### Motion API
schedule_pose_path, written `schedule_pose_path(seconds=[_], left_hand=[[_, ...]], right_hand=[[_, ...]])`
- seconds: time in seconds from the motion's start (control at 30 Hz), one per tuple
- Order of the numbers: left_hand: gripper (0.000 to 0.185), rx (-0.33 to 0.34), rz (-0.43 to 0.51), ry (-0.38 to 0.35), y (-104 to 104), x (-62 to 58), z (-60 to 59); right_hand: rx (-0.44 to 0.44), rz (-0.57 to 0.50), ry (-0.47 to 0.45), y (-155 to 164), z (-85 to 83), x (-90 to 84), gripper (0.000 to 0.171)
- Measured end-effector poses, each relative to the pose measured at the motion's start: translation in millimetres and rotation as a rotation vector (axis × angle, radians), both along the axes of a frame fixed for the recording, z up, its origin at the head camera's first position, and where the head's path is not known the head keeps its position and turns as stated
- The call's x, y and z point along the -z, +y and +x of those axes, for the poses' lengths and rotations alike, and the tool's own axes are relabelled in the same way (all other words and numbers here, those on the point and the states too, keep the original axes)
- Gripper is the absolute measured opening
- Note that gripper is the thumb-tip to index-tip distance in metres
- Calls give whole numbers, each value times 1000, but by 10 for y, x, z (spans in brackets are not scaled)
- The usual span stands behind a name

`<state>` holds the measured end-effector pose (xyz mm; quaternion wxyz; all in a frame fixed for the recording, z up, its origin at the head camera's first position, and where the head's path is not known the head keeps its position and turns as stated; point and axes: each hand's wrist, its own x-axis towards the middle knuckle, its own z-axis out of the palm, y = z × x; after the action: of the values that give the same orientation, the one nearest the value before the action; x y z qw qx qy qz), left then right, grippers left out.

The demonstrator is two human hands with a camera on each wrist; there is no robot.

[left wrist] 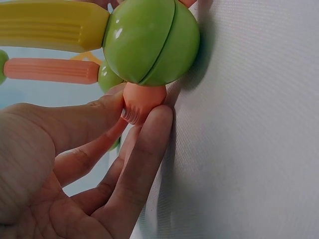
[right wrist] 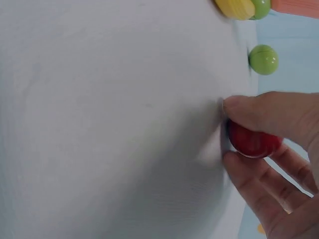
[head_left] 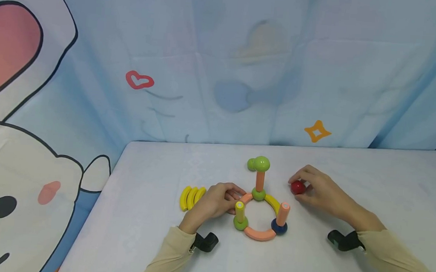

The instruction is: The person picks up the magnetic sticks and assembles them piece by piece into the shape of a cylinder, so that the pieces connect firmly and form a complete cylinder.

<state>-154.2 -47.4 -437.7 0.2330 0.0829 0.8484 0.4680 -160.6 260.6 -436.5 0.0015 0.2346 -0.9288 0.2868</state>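
Observation:
A ring of balls and curved sticks stands on the table, with an orange curved stick (head_left: 259,234) at its near side. My left hand (head_left: 218,201) is at the ring's left, pinching another orange curved stick (left wrist: 144,102) between thumb and fingers, right beside a green ball (left wrist: 149,42). From that ball rises a yellow straight stick (head_left: 240,211). A dark blue ball (head_left: 279,227) bears an orange straight stick (head_left: 282,213). At the back, a taller orange stick (head_left: 260,182) is topped by a green ball (head_left: 262,164). To the right, my right hand (head_left: 319,193) pinches a red ball (right wrist: 254,141) close over the tabletop.
Several yellow curved sticks (head_left: 191,199) lie side by side left of my left hand. A loose green ball (right wrist: 263,59) sits behind the ring. The white table (head_left: 149,233) ends at a light blue printed curtain (head_left: 204,109).

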Motion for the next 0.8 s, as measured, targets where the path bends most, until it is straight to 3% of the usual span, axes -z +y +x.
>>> schedule_pose_path(seconds=[0.17, 0.33, 0.43, 0.6, 0.8], left_hand=[[24, -20, 36, -33, 1, 5, -3], [25, -16, 42, -32, -6, 8, -6], [25, -12, 34, -18, -11, 7, -10], [25, -9, 26, -11, -19, 14, -16], [24, 8, 6, 1, -13, 19, -14]], right_hand=[[19, -2, 26, 16, 27, 16, 37], [63, -76, -83, 23, 57, -49, 38], [42, -135, -107, 35, 81, -134, 39], [-28, -213, -45, 65, 146, -308, 43], [-47, -218, 51, 68, 251, -597, 45]])
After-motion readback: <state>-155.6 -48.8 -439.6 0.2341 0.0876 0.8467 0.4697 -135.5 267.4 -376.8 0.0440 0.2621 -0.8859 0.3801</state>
